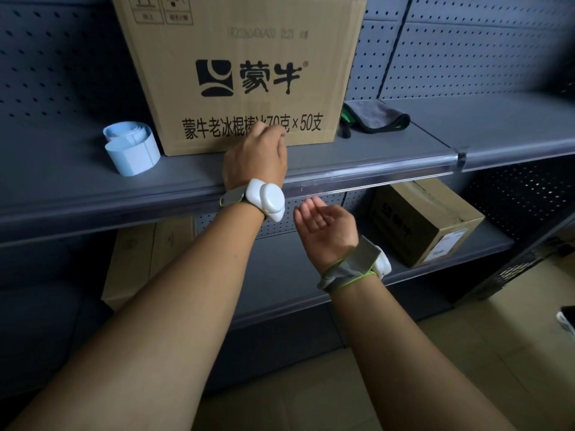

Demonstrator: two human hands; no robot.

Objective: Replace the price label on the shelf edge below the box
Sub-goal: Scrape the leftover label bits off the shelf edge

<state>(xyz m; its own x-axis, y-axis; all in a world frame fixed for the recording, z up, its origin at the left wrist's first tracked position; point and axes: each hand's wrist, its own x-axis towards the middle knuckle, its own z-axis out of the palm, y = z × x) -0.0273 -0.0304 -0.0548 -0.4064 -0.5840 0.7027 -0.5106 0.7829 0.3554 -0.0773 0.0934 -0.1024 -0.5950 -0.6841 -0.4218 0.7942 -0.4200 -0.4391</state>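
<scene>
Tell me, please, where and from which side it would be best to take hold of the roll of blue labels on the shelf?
Probably grip the roll of blue labels around its outer curved wall, coming from the front-left: it stands on end on the shelf, and the box stands close on its right.

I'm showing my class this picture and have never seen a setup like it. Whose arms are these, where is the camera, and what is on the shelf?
There is no machine: a person wears a camera on the head, looking down at their own arms. The left hand reaches over the shelf edge to the front of a large cardboard box; whether it holds anything is hidden. The right hand hangs open, palm up, below that edge. Beside the box sit a roll of blue labels and a grey cloth. Both wrists carry white strapped devices.
</scene>
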